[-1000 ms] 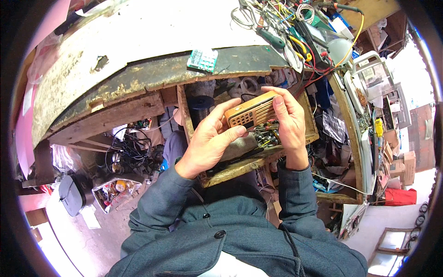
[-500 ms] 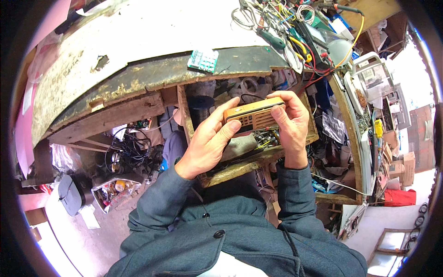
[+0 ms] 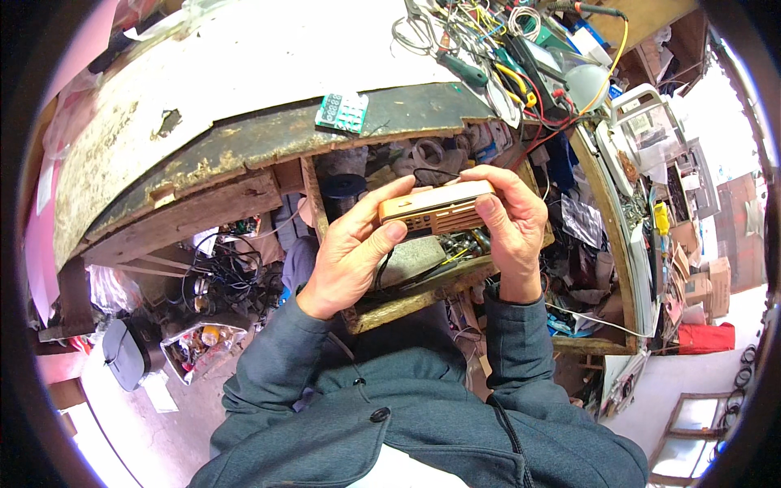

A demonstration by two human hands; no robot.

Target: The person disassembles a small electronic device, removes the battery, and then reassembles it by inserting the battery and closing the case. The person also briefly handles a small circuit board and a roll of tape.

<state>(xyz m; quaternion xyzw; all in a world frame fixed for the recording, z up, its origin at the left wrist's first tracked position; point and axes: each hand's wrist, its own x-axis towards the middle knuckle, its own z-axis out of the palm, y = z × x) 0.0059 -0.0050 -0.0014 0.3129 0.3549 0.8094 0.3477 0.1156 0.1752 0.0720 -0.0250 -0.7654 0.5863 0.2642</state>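
Between both hands I hold a small gold-coloured box (image 3: 443, 207) with a slotted grille and a group of small buttons on its front; it looks like a portable radio. My left hand (image 3: 355, 244) grips its left end, thumb on the front near the buttons. At the other end my right hand (image 3: 511, 224) closes round it, with the thumb pressed on the front edge. A thin dark cable shows behind it and hangs below its left end. Beneath lies an open wooden drawer (image 3: 431, 291) crowded with parts. A green circuit board (image 3: 342, 112) rests on the bench edge beyond.
Pliers, a screwdriver (image 3: 462, 69) and tangled wires lie at the bench's far right. A dark cable spool (image 3: 343, 187) sits in the drawer's left. On the floor at left stand a bin of scraps (image 3: 203, 350) and a dark case (image 3: 122, 354). Shelves crowd the right.
The view has shifted slightly, moving the bench items a little to the left. The gold box stays held in both hands, tipped slightly differently.
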